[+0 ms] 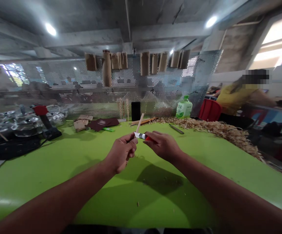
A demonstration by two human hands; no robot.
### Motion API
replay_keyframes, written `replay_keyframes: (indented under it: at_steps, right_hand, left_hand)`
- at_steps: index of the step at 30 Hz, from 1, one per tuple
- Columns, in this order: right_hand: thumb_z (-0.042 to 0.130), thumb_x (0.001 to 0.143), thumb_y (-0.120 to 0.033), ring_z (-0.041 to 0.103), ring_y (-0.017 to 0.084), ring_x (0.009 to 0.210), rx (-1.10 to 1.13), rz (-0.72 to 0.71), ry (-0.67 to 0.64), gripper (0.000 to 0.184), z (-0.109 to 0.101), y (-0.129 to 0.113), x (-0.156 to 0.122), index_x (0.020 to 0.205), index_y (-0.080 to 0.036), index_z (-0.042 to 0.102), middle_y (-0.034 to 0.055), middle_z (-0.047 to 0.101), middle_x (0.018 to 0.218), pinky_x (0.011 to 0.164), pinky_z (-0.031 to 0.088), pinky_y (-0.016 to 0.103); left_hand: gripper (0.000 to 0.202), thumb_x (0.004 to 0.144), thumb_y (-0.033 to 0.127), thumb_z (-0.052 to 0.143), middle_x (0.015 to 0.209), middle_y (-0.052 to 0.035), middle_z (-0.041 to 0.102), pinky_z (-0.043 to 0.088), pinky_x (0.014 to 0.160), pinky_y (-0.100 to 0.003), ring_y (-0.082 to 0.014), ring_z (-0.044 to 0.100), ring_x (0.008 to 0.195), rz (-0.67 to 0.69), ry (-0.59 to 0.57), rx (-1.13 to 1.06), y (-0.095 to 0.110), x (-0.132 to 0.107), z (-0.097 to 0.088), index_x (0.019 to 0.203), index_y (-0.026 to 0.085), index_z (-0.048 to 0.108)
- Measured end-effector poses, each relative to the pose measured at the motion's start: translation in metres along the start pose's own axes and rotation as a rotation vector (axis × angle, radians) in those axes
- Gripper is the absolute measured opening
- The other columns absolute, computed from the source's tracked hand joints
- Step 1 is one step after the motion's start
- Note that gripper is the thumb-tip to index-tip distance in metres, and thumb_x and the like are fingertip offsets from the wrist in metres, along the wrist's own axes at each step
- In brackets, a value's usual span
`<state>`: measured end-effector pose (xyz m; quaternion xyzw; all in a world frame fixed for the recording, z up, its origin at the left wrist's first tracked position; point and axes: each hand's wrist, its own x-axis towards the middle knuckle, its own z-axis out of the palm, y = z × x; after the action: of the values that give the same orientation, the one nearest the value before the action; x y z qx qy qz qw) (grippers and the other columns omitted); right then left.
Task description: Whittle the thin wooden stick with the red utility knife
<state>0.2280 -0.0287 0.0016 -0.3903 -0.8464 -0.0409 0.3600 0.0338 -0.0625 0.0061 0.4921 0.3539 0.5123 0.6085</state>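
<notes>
Close in, a few small chips [138,204] lie on the green surface [111,208]. Above them, the left hand [124,151] pinches a thin pale stick [140,122], which tilts up and slightly right from the fingers. The right hand [162,144] is curled around the red handle of a knife [142,136]; its blade points left and lies at the stick, just beside the left fingertips. The two hands meet near the middle of the surface, their shadow falling below.

Farther left, a dark cloth [11,148] lies near shiny metal pots [25,125], with a red-and-black tool [41,112] beside them. Beyond the hands, a slim dark tool [176,129] lies to the right, and dark brown sheets [103,123] lie to the left next to small tan pieces [82,123]. A long heap of wood shavings [219,128] runs along the far and right edges.

At the back, a black rectangular object [135,111] stands upright, and a green bottle [184,108] stands among the shavings. Behind, brown curved pieces [145,63] hang on a perforated metal panel [82,92]. Off to the right, a person in a yellow top [237,94] is beyond a red chair [209,110].
</notes>
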Motion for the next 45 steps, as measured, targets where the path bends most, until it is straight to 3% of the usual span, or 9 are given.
replay_keyframes:
  at_steps: [3,7,9,11,15,17,26,39,45]
  right_hand:
    - [0.050,0.089,-0.040,0.049,0.013,0.060,-0.008,0.105,0.130,0.028,-0.011,0.019,0.006,0.100,-0.020,0.067,0.0038,0.063,0.076,0.055,0.031,0.024]
    - [0.047,0.089,-0.040,0.040,0.012,0.053,-0.021,0.405,0.502,0.031,-0.039,0.058,0.016,0.074,-0.017,0.063,-0.0007,0.049,0.057,0.051,0.027,0.025]
    - [0.048,0.088,-0.041,0.039,0.012,0.053,-0.003,0.431,0.595,0.033,-0.045,0.066,0.017,0.070,-0.017,0.060,-0.0016,0.046,0.055,0.051,0.027,0.025]
    - [0.050,0.087,-0.042,0.042,0.012,0.055,0.063,0.356,0.530,0.031,-0.039,0.061,0.014,0.076,-0.017,0.063,-0.0011,0.049,0.059,0.052,0.029,0.024]
    - [0.052,0.088,-0.041,0.050,0.014,0.060,0.219,0.131,0.137,0.030,-0.009,0.024,0.005,0.099,-0.018,0.067,0.0024,0.062,0.073,0.055,0.035,0.024]
    - [0.051,0.089,-0.039,0.053,0.014,0.065,0.232,0.060,0.019,0.029,0.001,0.009,0.001,0.103,-0.019,0.067,0.0040,0.065,0.080,0.059,0.037,0.024]
    - [0.048,0.092,-0.037,0.054,0.014,0.066,0.191,0.020,-0.090,0.025,0.002,0.001,0.001,0.098,-0.021,0.066,0.0028,0.064,0.078,0.061,0.036,0.025]
    - [0.049,0.091,-0.041,0.049,0.013,0.060,-0.086,0.012,0.060,0.032,-0.004,0.013,0.004,0.107,-0.019,0.066,0.0041,0.064,0.079,0.054,0.029,0.024]
    - [0.048,0.088,-0.043,0.042,0.012,0.053,-0.030,0.443,0.435,0.035,-0.036,0.072,0.017,0.073,-0.016,0.064,-0.0010,0.048,0.056,0.051,0.026,0.025]
  left_hand:
    - [0.039,0.078,0.022,0.068,0.064,0.0035,0.049,0.027,0.041,-0.016,-0.0040,0.037,0.049,-0.041,0.000,0.010,0.000,-0.006,0.005,0.116,0.015,0.064]
    - [0.043,0.077,0.020,0.069,0.064,0.0029,0.051,0.034,0.043,-0.017,-0.0050,0.041,0.049,-0.064,-0.052,-0.011,-0.010,-0.007,0.007,0.119,0.015,0.063]
    - [0.040,0.078,0.018,0.068,0.068,0.0020,0.053,0.040,0.046,-0.018,-0.0054,0.044,0.051,-0.054,-0.059,-0.080,-0.012,-0.003,0.006,0.118,0.016,0.063]
    - [0.035,0.078,0.015,0.067,0.072,0.0010,0.054,0.041,0.047,-0.017,-0.0049,0.046,0.053,-0.048,-0.043,-0.138,-0.012,0.001,0.005,0.113,0.016,0.065]
    - [0.027,0.078,0.012,0.066,0.075,0.0005,0.055,0.041,0.045,-0.016,-0.0041,0.047,0.052,-0.039,-0.007,-0.199,-0.007,0.006,0.003,0.105,0.015,0.066]
    - [0.024,0.078,0.014,0.067,0.072,0.0012,0.054,0.040,0.045,-0.016,-0.0043,0.047,0.051,-0.028,-0.016,-0.208,-0.006,0.007,0.002,0.102,0.015,0.066]
    - [0.024,0.080,0.018,0.066,0.069,0.0017,0.051,0.036,0.045,-0.015,-0.0043,0.045,0.052,-0.028,-0.033,-0.168,-0.006,0.006,0.002,0.103,0.014,0.065]
    - [0.029,0.081,0.019,0.063,0.073,0.0016,0.049,0.027,0.042,-0.015,-0.0033,0.037,0.052,-0.051,-0.079,-0.091,-0.003,0.001,0.001,0.110,0.014,0.064]
    - [0.037,0.080,0.021,0.066,0.072,0.0009,0.053,0.033,0.043,-0.017,-0.0047,0.041,0.051,-0.115,-0.130,-0.016,-0.008,-0.008,0.008,0.116,0.016,0.063]
